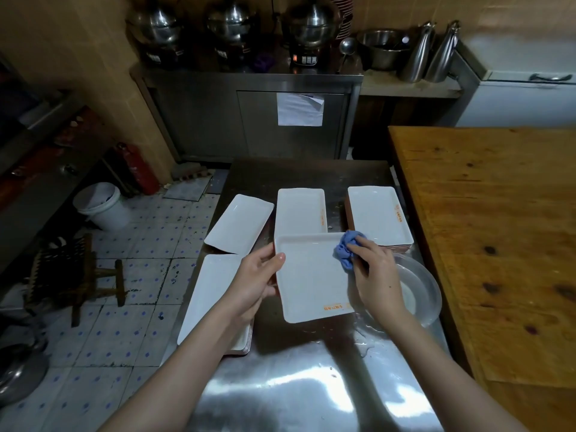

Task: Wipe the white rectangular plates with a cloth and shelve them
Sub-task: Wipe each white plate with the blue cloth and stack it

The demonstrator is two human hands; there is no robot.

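Note:
A white rectangular plate [311, 277] with an orange mark is held above the steel table [296, 385]. My left hand [255, 280] grips its left edge, thumb on the rim. My right hand [375, 272] holds a bunched blue cloth [344, 249] against the plate's right upper corner. Other white plates lie on the table: a single one at the far left [238, 224], one at the far middle [300, 210], a stack at the far right [378, 216] and a stack at the near left [208, 294].
A clear glass bowl [419, 291] sits on the table under my right wrist, with water spilled in front of it. A wooden table [498, 244] runs along the right. A steel cabinet with pots stands behind. A white bucket [101, 205] and a wooden stool [78, 272] are on the tiled floor to the left.

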